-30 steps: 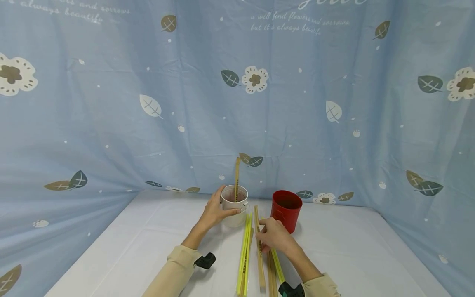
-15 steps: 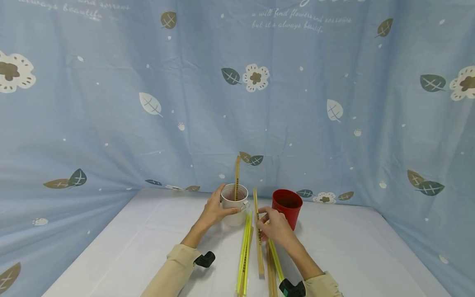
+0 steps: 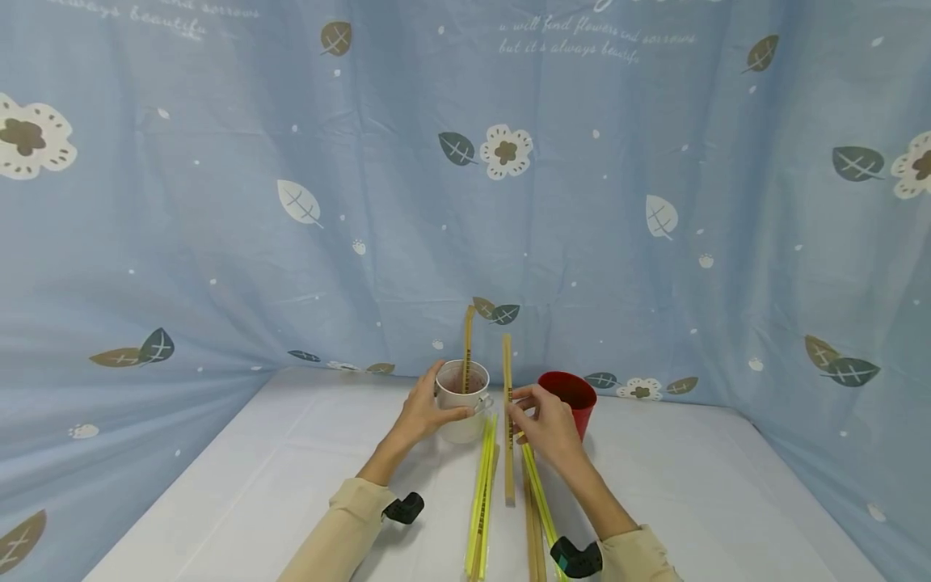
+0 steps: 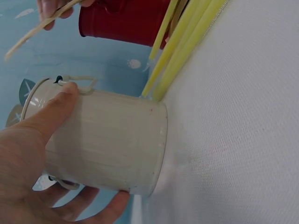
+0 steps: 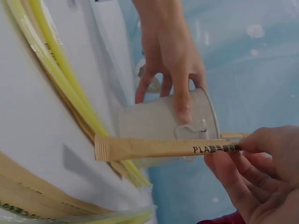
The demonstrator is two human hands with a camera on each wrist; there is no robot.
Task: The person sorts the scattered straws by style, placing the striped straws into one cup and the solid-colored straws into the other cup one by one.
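A blue cloth printed with leaves and flowers hangs behind a white-covered table. The right hand pinches a slim brown paper packet between thumb and fingers, holding it above the table just beside the white pail. The left hand is clamped round that pail, thumb by one small handle and fingers on the far side. A second brown packet stands in the pail, rising above its rim. Nearer the person, yellow sticks lie in a bundle with brown paper; another yellow bundle lies beneath the right forearm's side, beside more brown packets. A red pail stands behind the right hand.
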